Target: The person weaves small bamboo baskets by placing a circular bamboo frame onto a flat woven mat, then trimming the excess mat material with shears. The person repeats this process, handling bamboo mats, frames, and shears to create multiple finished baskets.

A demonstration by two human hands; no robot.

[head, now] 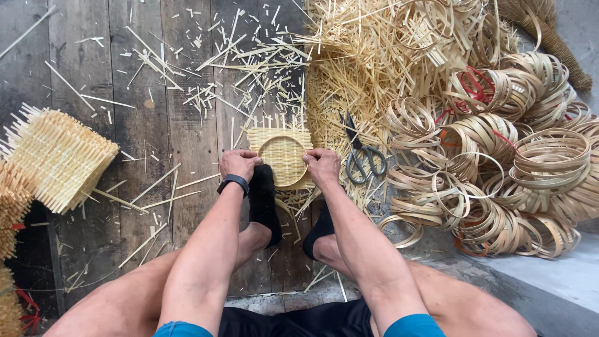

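Both hands are pressing a woven mat flat on the floor.

The left hand [238,163] and right hand [322,165] are clamping the mat's [282,153] side edges; its loose strip ends are pointing away; scissors [362,153] are lying just right.

Small square pale woven bamboo mat [284,153], matt, ribbed, rough dark weathered wooden plank floor [150,134], glossy coiled bamboo strip rings [511,156], grey metal scissors [362,153], matt black cloth socks [263,203]

Woven stack [9,249] cut off at left edge; fingertips hidden behind woven mat [284,153].
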